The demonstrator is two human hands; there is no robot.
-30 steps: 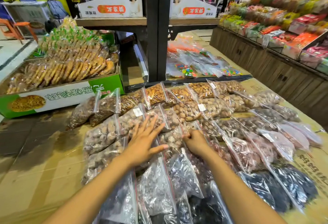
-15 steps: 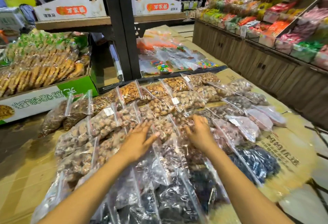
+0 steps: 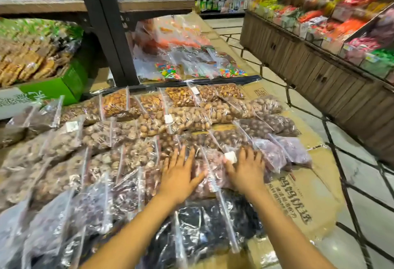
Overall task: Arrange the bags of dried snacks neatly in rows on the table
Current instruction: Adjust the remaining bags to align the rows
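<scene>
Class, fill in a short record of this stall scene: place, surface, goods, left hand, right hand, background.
place: snack shop aisle
surface: flattened cardboard on the table
goods: clear bags of dried snacks in rough rows
left hand: left hand flat on a bag, fingers spread
right hand: right hand flat on a bag, beside a white label
background: black post, sweets shelves
</scene>
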